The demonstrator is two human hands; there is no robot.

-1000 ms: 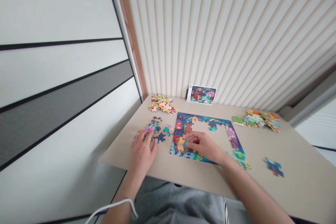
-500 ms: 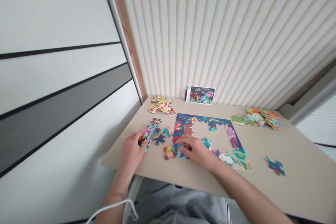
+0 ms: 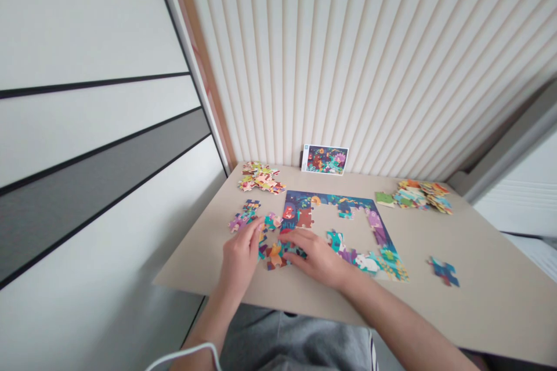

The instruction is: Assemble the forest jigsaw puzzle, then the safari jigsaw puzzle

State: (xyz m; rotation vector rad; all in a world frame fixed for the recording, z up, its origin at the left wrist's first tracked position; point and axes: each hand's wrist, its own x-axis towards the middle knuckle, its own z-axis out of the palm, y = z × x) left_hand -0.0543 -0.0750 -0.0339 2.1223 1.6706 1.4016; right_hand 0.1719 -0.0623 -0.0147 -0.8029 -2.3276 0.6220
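A partly assembled jigsaw puzzle [image 3: 300,200] lies on the table, its dark blue border surrounding a bare middle. My right hand [image 3: 317,256] rests over the puzzle's lower left part, thumb and fingers apart, covering some pieces. An orange-figured puzzle piece [image 3: 275,256] lies just left of those fingertips. My left hand [image 3: 240,252] is beside the loose pieces, its thumb and fingers pinched on a puzzle piece, mostly hidden. Around its fingertips are a pink-and-teal piece [image 3: 272,221], a purple piece [image 3: 237,222] and a dark blue piece [image 3: 251,205].
A picture card [image 3: 325,160] of the puzzle scene leans against the pleated screen at the back. Piles of pieces sit at the back left [image 3: 261,178] and back right [image 3: 420,196]. One blue piece [image 3: 444,272] lies apart on the right. A white cable [image 3: 191,351] crosses my left forearm.
My left hand has moved right, from the loose pieces toward the puzzle's left edge and my right hand. The right hand stays over the same corner. The view has shifted slightly.
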